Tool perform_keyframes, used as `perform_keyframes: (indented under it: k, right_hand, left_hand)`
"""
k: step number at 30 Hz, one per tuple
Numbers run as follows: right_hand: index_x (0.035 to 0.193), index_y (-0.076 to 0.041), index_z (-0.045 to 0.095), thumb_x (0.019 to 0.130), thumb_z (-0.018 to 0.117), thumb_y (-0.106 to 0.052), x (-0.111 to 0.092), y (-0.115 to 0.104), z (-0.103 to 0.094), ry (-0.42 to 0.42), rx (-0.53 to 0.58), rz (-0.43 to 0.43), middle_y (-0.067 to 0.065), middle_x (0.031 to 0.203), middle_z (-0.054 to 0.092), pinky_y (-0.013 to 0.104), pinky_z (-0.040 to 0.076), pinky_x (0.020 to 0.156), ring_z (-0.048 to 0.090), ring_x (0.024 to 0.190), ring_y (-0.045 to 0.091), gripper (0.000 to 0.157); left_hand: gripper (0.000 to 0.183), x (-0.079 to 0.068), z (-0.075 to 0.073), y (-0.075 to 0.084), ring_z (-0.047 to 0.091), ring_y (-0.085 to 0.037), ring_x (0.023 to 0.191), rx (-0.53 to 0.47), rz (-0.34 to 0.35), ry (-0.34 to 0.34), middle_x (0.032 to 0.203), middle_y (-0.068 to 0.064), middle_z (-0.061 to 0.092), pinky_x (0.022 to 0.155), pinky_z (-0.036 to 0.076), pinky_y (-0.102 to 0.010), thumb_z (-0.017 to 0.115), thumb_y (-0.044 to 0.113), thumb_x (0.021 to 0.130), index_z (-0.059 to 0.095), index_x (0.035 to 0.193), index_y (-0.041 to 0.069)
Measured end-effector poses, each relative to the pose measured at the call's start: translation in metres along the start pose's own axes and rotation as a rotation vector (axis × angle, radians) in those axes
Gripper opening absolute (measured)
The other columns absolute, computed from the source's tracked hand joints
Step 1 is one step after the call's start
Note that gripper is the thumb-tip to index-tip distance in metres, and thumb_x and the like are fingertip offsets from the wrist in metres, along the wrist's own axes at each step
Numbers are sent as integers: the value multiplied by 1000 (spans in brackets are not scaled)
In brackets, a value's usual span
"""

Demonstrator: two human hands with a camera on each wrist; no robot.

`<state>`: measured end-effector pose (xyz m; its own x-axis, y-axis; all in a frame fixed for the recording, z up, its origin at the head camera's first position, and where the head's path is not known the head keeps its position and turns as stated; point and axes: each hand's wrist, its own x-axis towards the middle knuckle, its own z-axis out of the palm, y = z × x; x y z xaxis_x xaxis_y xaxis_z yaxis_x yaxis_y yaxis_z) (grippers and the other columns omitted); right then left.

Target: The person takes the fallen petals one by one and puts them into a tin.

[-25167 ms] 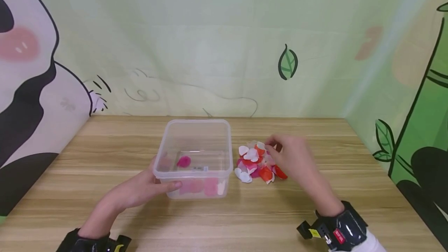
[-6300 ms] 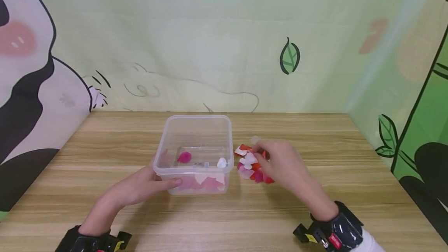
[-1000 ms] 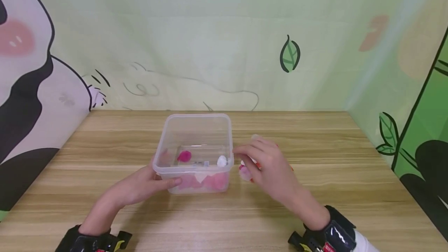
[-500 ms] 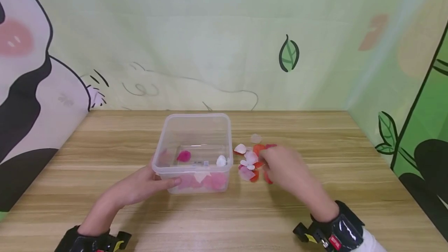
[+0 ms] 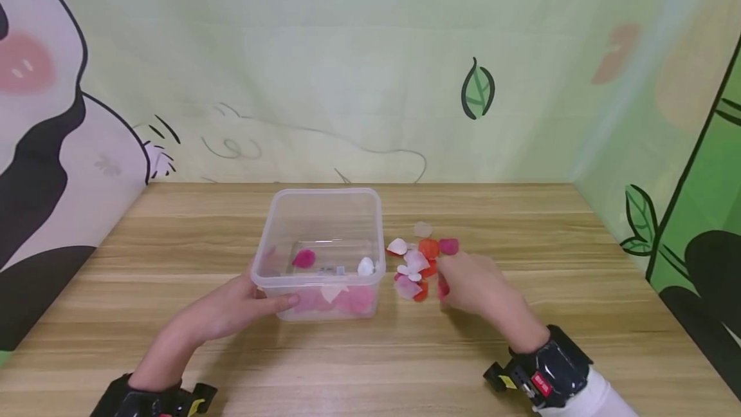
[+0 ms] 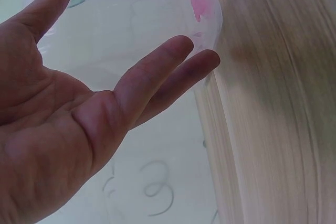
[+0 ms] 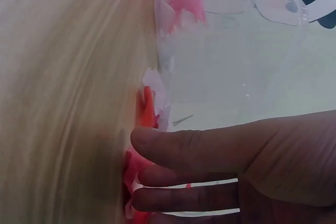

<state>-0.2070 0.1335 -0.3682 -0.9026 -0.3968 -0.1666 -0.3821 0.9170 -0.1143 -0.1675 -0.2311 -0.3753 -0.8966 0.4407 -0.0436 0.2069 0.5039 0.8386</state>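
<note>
In the head view my left hand (image 5: 231, 307) holds the near left corner of a clear plastic box (image 5: 320, 282), thumb on its front wall. Pink and white petals (image 5: 353, 300) lie inside it, with a magenta petal (image 5: 303, 259) to the left and a white petal (image 5: 366, 266) to the right. My right hand (image 5: 480, 285) is low at the right side of a small heap of fake petals (image 5: 415, 260). A pinkish-red petal (image 7: 135, 161) shows between its thumb and fingers in the right wrist view. The hand covers part of the heap.
A pale petal (image 5: 423, 230) lies behind the heap, and a magenta petal (image 5: 448, 246) at its right rear. Everything stands on a wood-grain table (image 5: 312, 372). A printed cloth backdrop (image 5: 347, 82) rises along the table's far edge.
Over the last second my right hand went from beside the box's right wall to the heap's right side. The heap has shrunk since the oldest frame, and a white petal has appeared inside the box.
</note>
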Motion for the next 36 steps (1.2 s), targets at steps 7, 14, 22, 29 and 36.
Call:
perform_keyframes:
  k: [7, 14, 22, 29, 36]
  right_hand:
    - [69, -17, 54, 73, 84, -17, 3, 0, 7, 28, -41, -25, -6, 64, 49, 28, 37, 52, 49, 61, 14, 31]
    - [58, -17, 49, 79, 72, -10, 4, -1, 10, 100, -79, -59, -4, 58, 45, 28, 33, 47, 44, 56, 14, 31]
    - [63, -17, 58, 83, 78, -15, 6, 0, 4, 102, 62, -37, -6, 57, 46, 25, 33, 50, 45, 55, 13, 28]
    - [75, -15, 66, 85, 78, -13, 5, 2, -9, 205, 141, -74, -9, 66, 52, 25, 38, 56, 50, 63, 13, 15]
    - [86, -15, 72, 86, 77, -12, 1, -5, -20, 376, 223, -114, -11, 73, 60, 22, 42, 58, 55, 65, 8, 6]
  left_hand:
    - [88, 0, 0, -1, 44, -26, 127, -1, 14, -5, 148, -9, 36, 100, 32, -26, 70, 33, 93, 9, 156, 20]
    - [89, -1, 0, 0, 46, -25, 123, -18, 33, -7, 148, -9, 36, 97, 34, -22, 70, 31, 94, 7, 157, 24]
    - [88, -1, 0, 0, 45, -26, 127, -1, 30, -2, 148, -8, 37, 98, 32, -20, 70, 31, 93, 9, 156, 22]
    - [89, -1, 0, 0, 44, -26, 127, 2, 26, -3, 148, -9, 37, 98, 32, -20, 70, 32, 93, 9, 156, 20]
    - [90, 0, 0, 0, 47, -25, 124, 2, 13, -9, 147, -11, 37, 97, 34, -21, 70, 31, 94, 6, 157, 20]
